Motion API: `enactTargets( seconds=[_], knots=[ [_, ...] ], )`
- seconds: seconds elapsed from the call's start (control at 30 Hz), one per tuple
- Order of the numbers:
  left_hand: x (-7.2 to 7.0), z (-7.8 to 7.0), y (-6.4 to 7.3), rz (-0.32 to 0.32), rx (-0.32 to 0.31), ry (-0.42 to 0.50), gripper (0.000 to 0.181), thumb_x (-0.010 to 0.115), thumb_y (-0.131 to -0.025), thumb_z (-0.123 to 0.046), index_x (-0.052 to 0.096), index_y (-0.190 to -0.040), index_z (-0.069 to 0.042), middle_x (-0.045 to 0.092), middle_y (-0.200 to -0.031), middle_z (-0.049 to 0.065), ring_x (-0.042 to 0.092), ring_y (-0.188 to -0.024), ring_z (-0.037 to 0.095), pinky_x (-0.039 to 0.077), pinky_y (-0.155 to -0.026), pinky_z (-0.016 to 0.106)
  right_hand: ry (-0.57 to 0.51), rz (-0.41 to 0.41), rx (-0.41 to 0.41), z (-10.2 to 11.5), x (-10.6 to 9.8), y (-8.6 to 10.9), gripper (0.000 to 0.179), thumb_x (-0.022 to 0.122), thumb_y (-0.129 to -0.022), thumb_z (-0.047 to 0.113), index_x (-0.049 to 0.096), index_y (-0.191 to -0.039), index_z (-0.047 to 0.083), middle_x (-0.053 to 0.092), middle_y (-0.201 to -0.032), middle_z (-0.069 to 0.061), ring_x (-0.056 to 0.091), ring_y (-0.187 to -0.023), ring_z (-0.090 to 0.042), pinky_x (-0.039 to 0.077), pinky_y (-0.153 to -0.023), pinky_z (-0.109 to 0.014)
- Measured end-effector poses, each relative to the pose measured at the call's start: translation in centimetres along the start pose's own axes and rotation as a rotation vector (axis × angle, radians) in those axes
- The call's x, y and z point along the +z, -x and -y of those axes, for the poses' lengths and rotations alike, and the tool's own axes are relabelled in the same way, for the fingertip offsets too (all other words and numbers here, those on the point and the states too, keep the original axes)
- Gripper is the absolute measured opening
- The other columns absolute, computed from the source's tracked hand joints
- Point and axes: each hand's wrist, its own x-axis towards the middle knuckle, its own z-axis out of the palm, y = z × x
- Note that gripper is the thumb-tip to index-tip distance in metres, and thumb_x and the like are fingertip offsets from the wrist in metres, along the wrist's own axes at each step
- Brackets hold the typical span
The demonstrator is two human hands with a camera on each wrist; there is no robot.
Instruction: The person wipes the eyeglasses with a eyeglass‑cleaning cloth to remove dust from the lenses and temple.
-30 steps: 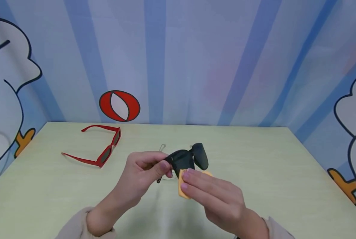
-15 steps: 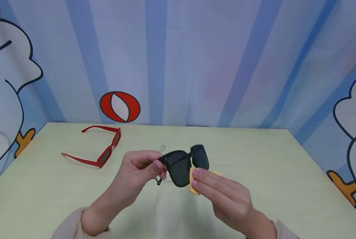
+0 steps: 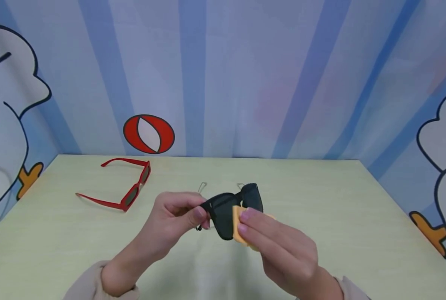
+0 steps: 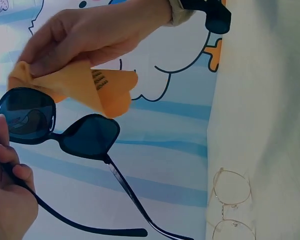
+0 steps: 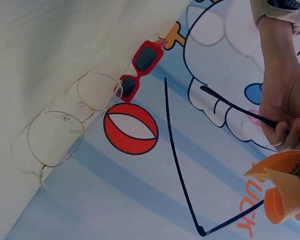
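In the head view, my left hand (image 3: 172, 218) pinches a pair of black sunglasses (image 3: 220, 210) at one hinge corner, holding them up above the table. Its fingers and thumb also show at the left edge of the left wrist view, beside the dark lens (image 4: 27, 112). Between the fingers of my right hand (image 3: 288, 246) is an orange cloth (image 3: 238, 231), folded over the lower inner part of the nearer lens. The cloth (image 4: 107, 90) carries some dark print. Both temples of the sunglasses (image 5: 175, 150) are unfolded in the right wrist view.
Red sunglasses (image 3: 130, 196) lie unfolded on the table (image 3: 58, 246) at left. Thin wire-framed glasses (image 5: 83, 122) rest on the table behind the black pair, mostly hidden in the head view. A printed blue curtain (image 3: 226, 83) stands along the table's back.
The cloth slid right toward the inner edge of the nearer lens, then back left onto it. The sunglasses shifted and tilted slightly in my left hand. The red sunglasses stayed put.
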Motion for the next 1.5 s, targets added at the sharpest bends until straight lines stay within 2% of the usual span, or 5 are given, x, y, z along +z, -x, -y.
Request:
enactTargets(
  seconds=[0.13,0.37,0.7,0.97,1.5],
  knots=[
    [0.1,0.1,0.1,0.029,0.031,0.011,0.013,0.057,-0.092,-0.013,0.069,-0.094,-0.008,0.063,-0.078,0.001,0.055,-0.072,0.02,0.051,-0.064,0.026,-0.022,0.01,-0.102,-0.1,0.7,-0.5,0.014,0.06,-0.09,0.005,0.069,-0.092,-0.005,0.07,-0.092,-0.018,0.068,-0.09,-0.025,0.054,-0.075,-0.029],
    [-0.2,-0.1,0.3,0.049,0.053,0.011,0.013,0.058,-0.092,-0.013,0.069,-0.094,-0.006,0.062,-0.078,0.005,0.057,-0.074,0.021,0.053,-0.066,0.029,0.041,0.032,0.061,-1.1,0.3,1.2,0.02,0.052,-0.094,0.003,0.07,-0.099,-0.004,0.067,-0.106,-0.014,0.062,-0.105,-0.019,0.05,-0.083,-0.03],
    [-0.6,0.2,0.4,0.054,0.044,0.009,0.013,0.057,-0.092,-0.009,0.07,-0.096,-0.01,0.063,-0.08,0.004,0.058,-0.075,0.021,0.054,-0.068,0.029,0.142,0.06,0.182,-2.0,-0.7,1.6,0.023,0.048,-0.097,0.006,0.069,-0.103,-0.002,0.069,-0.101,-0.014,0.067,-0.094,-0.023,0.052,-0.08,-0.029],
    [0.0,-0.1,0.1,0.063,0.006,0.002,0.012,0.059,-0.091,-0.013,0.07,-0.094,-0.01,0.062,-0.078,0.004,0.056,-0.074,0.02,0.053,-0.067,0.027,0.08,0.063,0.079,-1.2,0.3,0.0,0.022,0.049,-0.095,0.0,0.067,-0.106,-0.003,0.067,-0.107,-0.016,0.064,-0.1,-0.023,0.053,-0.079,-0.033],
    [-1.1,0.3,0.4,0.035,0.135,0.019,0.013,0.057,-0.092,-0.012,0.07,-0.093,-0.016,0.062,-0.077,0.003,0.057,-0.073,0.019,0.051,-0.063,0.028,0.093,0.152,0.25,-2.1,-1.0,3.4,0.03,0.04,-0.1,0.01,0.066,-0.113,0.002,0.067,-0.109,-0.012,0.065,-0.097,-0.024,0.051,-0.082,-0.028]
  ],
)
